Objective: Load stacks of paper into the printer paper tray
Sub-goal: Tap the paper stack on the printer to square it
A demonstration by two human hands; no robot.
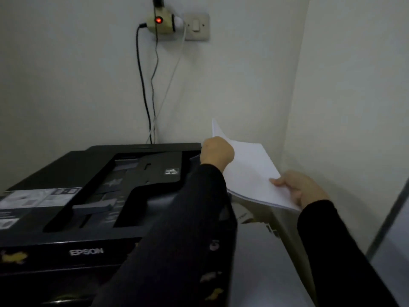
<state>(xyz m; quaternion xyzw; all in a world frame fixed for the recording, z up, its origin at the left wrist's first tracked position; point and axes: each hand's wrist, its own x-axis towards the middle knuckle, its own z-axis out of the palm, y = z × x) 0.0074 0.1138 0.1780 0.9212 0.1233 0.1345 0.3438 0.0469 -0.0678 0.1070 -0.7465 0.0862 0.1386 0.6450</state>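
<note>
A black Epson printer (93, 196) fills the lower left, its top feeder tray open toward me. To its right a thin stack of white paper (250, 171) hangs in the air above the printer's right edge, tilted, with its far corner curled up. My left hand (218, 152) grips the stack's far left edge beside the printer's back right corner. My right hand (298, 188) holds the near right corner, thumb on top. Both arms wear dark sleeves, and the left sleeve hides the printer's right side.
A grey surface (261, 258) lies to the right of the printer. White walls close in behind and on the right. A wall socket (197, 26) with an adapter showing a red light (158, 19) feeds cables (141, 85) down behind the printer.
</note>
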